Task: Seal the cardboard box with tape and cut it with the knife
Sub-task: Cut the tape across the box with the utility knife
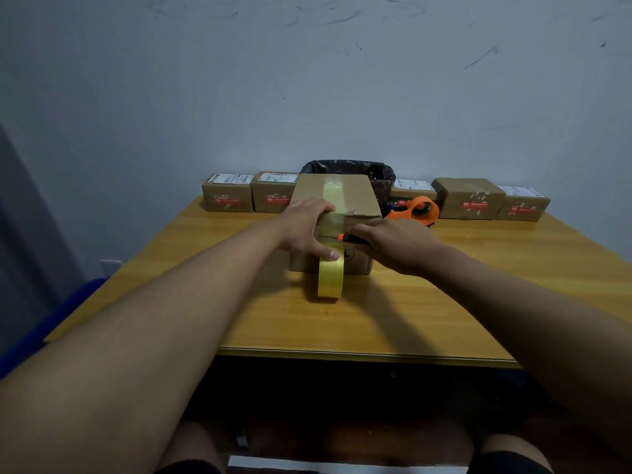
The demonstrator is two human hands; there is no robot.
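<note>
A brown cardboard box (pixel 355 196) stands in the middle of the wooden table (pixel 444 295). A yellowish tape strip (pixel 333 191) runs over its top and down its near face to the tape roll (pixel 330 280), which stands on edge on the table against the box. My left hand (pixel 307 224) presses on the box's near top edge, thumb resting on the roll. My right hand (pixel 393 242) grips a knife with an orange and black handle (pixel 345 237), its tip at the tape on the near face.
An orange tape dispenser (pixel 419 208) lies just right of the box. Several small taped parcels (pixel 227 196) line the table's far edge, with a black-lined bin (pixel 379 176) behind the box. A blue chair (pixel 51 323) is at the left.
</note>
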